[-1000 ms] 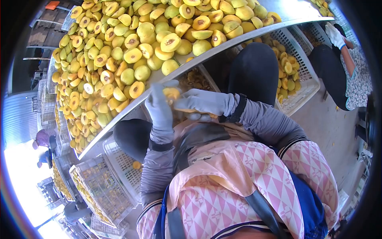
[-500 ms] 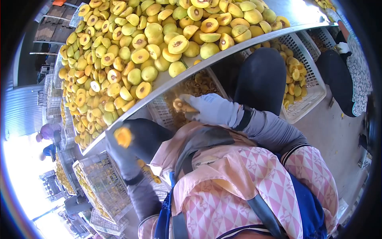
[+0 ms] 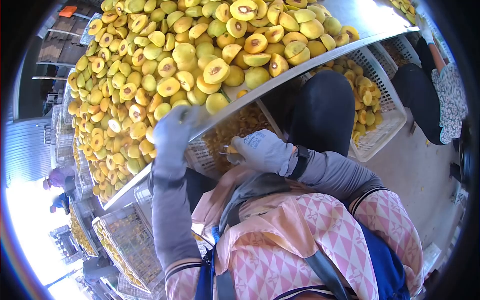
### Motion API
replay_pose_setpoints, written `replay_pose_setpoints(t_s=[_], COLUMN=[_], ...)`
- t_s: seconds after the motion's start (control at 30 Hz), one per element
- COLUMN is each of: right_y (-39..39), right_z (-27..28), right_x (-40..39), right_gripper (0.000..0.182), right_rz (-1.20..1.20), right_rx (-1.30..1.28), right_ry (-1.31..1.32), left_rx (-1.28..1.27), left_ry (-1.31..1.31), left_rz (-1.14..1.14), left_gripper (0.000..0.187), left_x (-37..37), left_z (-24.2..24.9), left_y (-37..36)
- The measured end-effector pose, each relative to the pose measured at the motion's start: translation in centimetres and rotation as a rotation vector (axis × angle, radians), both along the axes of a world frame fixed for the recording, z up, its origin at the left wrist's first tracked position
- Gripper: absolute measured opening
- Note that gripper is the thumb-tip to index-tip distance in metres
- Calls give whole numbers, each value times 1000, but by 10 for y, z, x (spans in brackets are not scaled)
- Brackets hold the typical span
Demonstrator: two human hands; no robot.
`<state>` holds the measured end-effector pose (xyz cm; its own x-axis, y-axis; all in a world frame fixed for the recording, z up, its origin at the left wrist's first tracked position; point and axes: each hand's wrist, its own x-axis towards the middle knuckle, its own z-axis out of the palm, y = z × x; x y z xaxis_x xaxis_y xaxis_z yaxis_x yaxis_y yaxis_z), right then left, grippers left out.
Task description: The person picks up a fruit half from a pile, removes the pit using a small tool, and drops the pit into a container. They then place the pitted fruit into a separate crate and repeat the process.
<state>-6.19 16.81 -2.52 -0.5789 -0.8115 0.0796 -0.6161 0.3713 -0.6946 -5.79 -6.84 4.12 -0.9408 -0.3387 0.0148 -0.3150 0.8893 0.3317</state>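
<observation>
A large heap of halved yellow fruit (image 3: pixel 167 66) covers the metal-edged table (image 3: pixel 280 77). My left hand (image 3: pixel 173 127), in a grey glove, is over the table's near edge beside the fruit; its fingers are blurred, and what they hold, if anything, cannot be made out. Lower and to the right, my gloved right hand (image 3: pixel 262 151) is closed round a small tool (image 3: pixel 230 150) with a thin curved metal end, mostly hidden by the fingers. Below that hand is a crate (image 3: pixel 200 156) with small brownish-yellow pieces in it.
A white crate of yellow fruit (image 3: pixel 395 122) stands to the right, beyond my knee. Another person's dark-clad leg (image 3: pixel 417 95) is at the far right. At the lower left stands a crate (image 3: pixel 122 240) of fruit, with more people in the background.
My left hand has moved up from the lap to the table edge, and the orange fruit piece near it is no longer visible. My right hand has shifted slightly down and right.
</observation>
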Motion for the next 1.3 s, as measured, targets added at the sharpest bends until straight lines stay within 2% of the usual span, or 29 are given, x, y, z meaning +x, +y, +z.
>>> replay_pose_setpoints(t_s=[0.03, 0.07, 0.23, 0.3, 0.37, 0.43, 0.5, 0.53, 0.63, 0.67, 0.77, 0.83, 0.87, 0.97, 1.0, 1.1, 1.13, 1.2, 1.27, 1.3], right_y=[1, 2, 6, 6, 8, 11, 8, 5, -6, -10, -18, -15, -15, -7, -1, -17, -24, -18, -7, 2], right_z=[3, 4, 6, 12, 14, 24, 28, 28, 26, 26, 38, 40, 40, 47, 58, 35, 32, 37, 47, 53], right_x=[-1, -3, -7, -10, -11, -13, -12, -14, -15, -15, -18, -18, -18, -19, -23, -11, -8, -11, -16, -22], right_gripper=[35, 35, 35, 34, 32, 33, 34, 35, 38, 40, 42, 41, 39, 36, 30, 29, 30, 29, 32, 32], right_rz=[-15, -32, -74, -88, -122, -169, -171, -158, -180, -200, -250, -224, -193, -184, -217, -187, -241, -169, -76, 34], right_rx=[1, 2, -50, -100, -203, -373, -489, -524, -546, -535, -698, -672, -637, -635, -585, -593, -660, -679, -600, -456], right_ry=[-26, -53, -76, -115, -165, -227, -267, -274, -330, -357, -210, -137, -107, -669, -675, -319, -164, -542, -962, -852], left_rx=[-17, -171, -273, -138, 141, 598, 694, 559, 492, 527, 849, 1571, 1577, 1789, 1843, 1918, 1945, 1196, 1391, 1486], left_ry=[-91, -303, -278, -254, -291, -42, 114, 136, 193, 225, 168, 163, 122, 179, 187, 142, 229, 319, 436, 499], left_rz=[-39, -64, -258, -170, 21, -57, -115, -143, -104, -116, -121, -13, -78, -8, 52, 373, 313, 34, 81, 101], left_gripper=[54, 60, 64, 61, 58, 54, 52, 52, 49, 49, 45, 45, 49, 53, 55, 62, 63, 54, 46, 46], left_x=[-24, -45, -62, -55, -42, -20, 7, 20, 35, 42, 51, 54, 55, 56, 57, 60, 54, 53, 56, 54], left_z=[-7, -4, -31, -22, 10, -9, -11, -5, 5, -18, -14, -12, -8, -1, -3, -33, -38, -44, -27, -6], left_y=[18, 32, 33, 31, 43, 0, -14, -6, 24, 18, 40, 57, 59, 76, 78, 75, 84, 69, 71, 79])
